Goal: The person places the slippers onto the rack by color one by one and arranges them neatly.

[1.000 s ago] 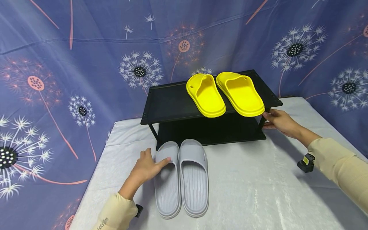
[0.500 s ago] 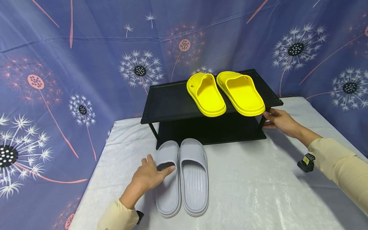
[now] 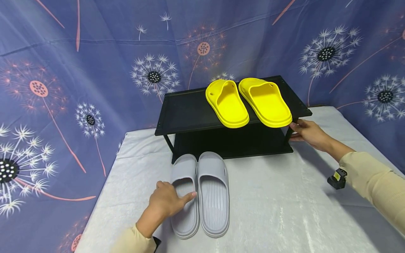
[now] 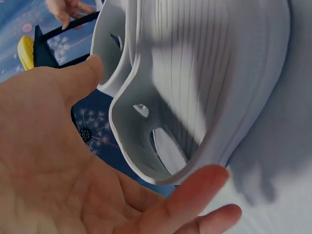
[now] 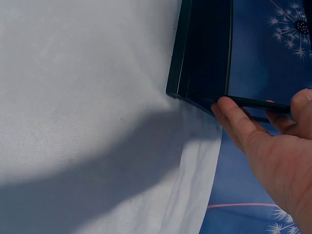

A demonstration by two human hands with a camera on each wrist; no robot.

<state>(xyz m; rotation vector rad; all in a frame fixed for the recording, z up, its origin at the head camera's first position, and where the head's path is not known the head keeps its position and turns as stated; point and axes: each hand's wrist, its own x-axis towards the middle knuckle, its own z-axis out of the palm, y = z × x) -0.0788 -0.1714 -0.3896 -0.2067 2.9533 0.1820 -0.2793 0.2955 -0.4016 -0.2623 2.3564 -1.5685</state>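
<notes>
A pair of grey slide slippers lies side by side on the white cloth, the left slipper (image 3: 184, 168) and the right slipper (image 3: 213, 203), toes toward a black two-tier shoe rack (image 3: 186, 109). Over the left slipper is my left hand (image 3: 167, 199), thumb spread and fingers extended. In the left wrist view this hand (image 4: 58, 146) is beside the slipper's strap opening, holding nothing. My right hand (image 3: 311, 135) is at the rack's right end, under the top shelf. There, in the right wrist view, the fingers and thumb of this hand (image 5: 275, 156) hold a thin rack post (image 5: 256, 103).
Two yellow clogs stand on the right part of the rack's top shelf, the left clog (image 3: 233, 112) and the right clog (image 3: 269, 105). Behind the rack hangs a blue dandelion-print curtain (image 3: 114, 63). White cloth (image 3: 269, 200) covers the surface in front.
My left hand has drawn back toward me and slightly right, from the left slipper's strap to its footbed. The right hand stays at the rack, and the slippers have not moved.
</notes>
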